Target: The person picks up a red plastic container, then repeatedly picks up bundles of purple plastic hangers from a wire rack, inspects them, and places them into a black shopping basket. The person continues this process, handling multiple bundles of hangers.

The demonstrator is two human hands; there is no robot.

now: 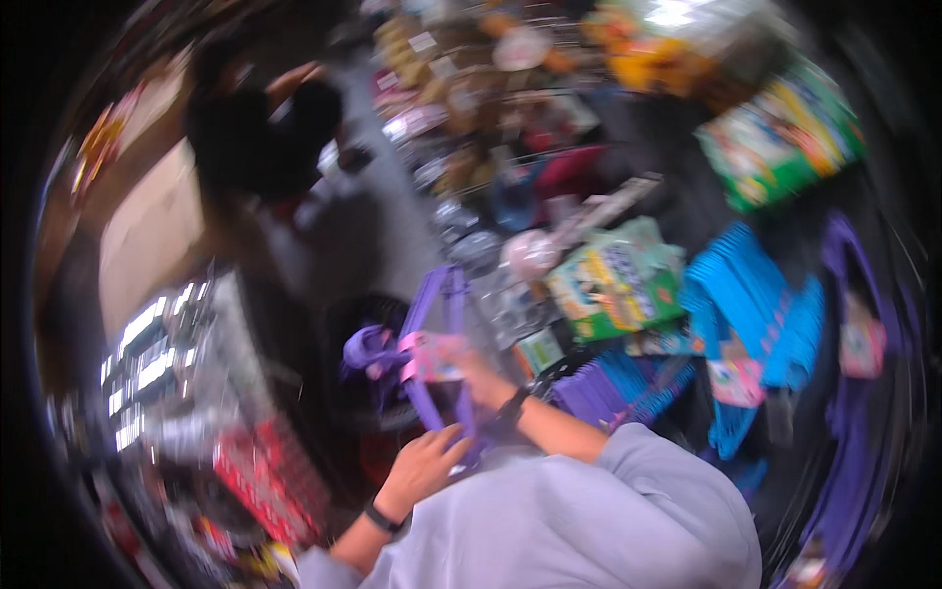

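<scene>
A bundle of purple plastic clothes hangers (pixel 430 298) with a pink label band (pixel 423 353) is held upright in front of my body. My right hand (pixel 478 375) grips it at the band from the right, its fingertips partly blurred. At the lower end, my left hand (pixel 428 464) curls its fingers over the purple plastic; its exact hold is blurred. Purple hanger hooks (pixel 368 350) jut out to the left of the band. Both wrists wear dark bands.
Blue hangers (pixel 743 294) and purple hangers (pixel 589 390) lie to the right, near green printed packs (pixel 618 283). Bagged goods crowd the far side. A person in dark clothes (pixel 257 140) is at the upper left. Clear-wrapped red goods (pixel 268 478) stand left.
</scene>
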